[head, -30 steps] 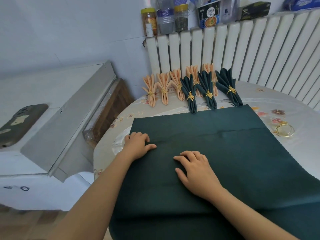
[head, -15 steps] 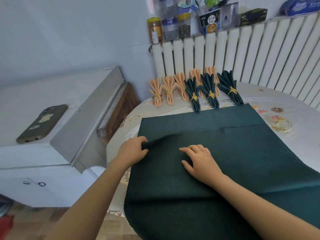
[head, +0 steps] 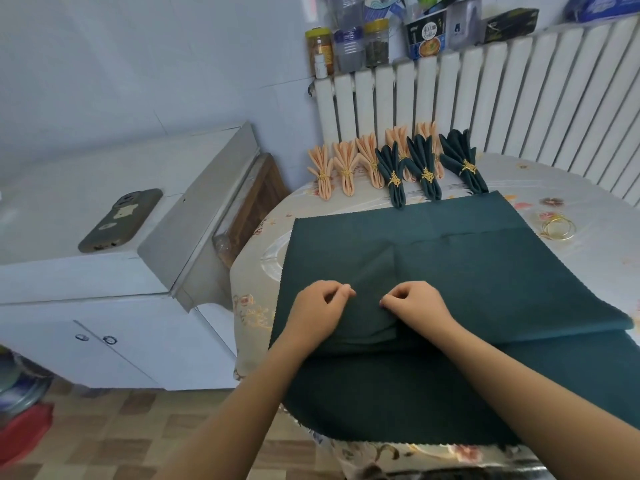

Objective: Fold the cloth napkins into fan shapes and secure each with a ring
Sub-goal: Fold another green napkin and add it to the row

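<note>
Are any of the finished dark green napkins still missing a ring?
No: all three dark green fan napkins at the table's far edge wear a gold ring around the middle.

I note pale blue tiled walls [head: 138,64], a white ribbed radiator [head: 502,98] topped with jars and boxes [head: 374,43], a white cabinet [head: 86,306] at left bearing a phone [head: 121,220], and tan checkered floor [head: 121,427].

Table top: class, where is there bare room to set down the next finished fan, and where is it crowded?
Bare: the table between the green cloth and the radiator, beyond the gold rings. Crowded: the back edge, filled by finished fans.
</note>
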Motion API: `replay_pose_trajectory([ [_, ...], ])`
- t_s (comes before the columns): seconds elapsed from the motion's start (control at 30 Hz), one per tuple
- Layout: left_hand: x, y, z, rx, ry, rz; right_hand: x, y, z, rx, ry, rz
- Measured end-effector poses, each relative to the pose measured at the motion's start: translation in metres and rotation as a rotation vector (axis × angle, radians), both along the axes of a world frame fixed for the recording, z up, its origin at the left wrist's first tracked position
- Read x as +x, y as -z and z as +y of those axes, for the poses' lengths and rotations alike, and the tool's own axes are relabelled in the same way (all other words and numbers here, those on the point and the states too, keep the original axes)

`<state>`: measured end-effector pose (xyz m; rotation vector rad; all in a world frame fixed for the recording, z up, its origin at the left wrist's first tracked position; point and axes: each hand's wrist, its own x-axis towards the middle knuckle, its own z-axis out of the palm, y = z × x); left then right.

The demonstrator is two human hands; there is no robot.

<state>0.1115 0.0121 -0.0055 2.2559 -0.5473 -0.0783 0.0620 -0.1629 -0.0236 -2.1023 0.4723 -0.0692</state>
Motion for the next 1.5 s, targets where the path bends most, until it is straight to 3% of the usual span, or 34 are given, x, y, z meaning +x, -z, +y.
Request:
replay_pose_trajectory([
  [0.07,0.005,0.008,0.007,0.126,-0.032,-0.082,-0.004,0.002,0.0,0.0,0.002,0.008],
  [0.2,-0.002,0.026,0.011,0.457,0.066,-0.06,-0.012,0.008,0.0,-0.049,-0.039,-0.017],
  [0.27,-0.01,0.031,0.009,0.526,0.074,-0.101,-0.013,0.01,0.0,-0.093,-0.069,-0.047],
  [0.47,-0.032,0.036,0.001,0.569,0.025,-0.143,-0.016,0.014,-0.001,-0.161,-0.105,-0.109],
  [0.9,-0.049,0.041,-0.008,0.747,0.014,-0.006,-0.017,0.018,0.005,-0.251,-0.138,-0.119],
  [0.97,-0.049,0.041,-0.008,0.76,0.019,0.002,-0.023,0.02,0.008,-0.369,-0.128,-0.114],
  [1.1,-0.048,0.04,-0.008,0.77,0.015,0.037,-0.051,0.031,0.001,-0.81,-0.066,-0.166],
  [1.2,-0.046,0.036,-0.015,0.796,0.011,0.053,-0.071,0.041,-0.009,-0.889,-0.067,-0.084],
  [1.33,-0.029,0.029,-0.047,0.724,0.173,-0.016,-0.077,0.037,-0.011,-0.892,-0.104,0.008],
  [1.5,0.016,0.033,-0.094,0.697,0.328,-0.104,-0.078,0.036,-0.01,-0.887,-0.107,-0.025],
])
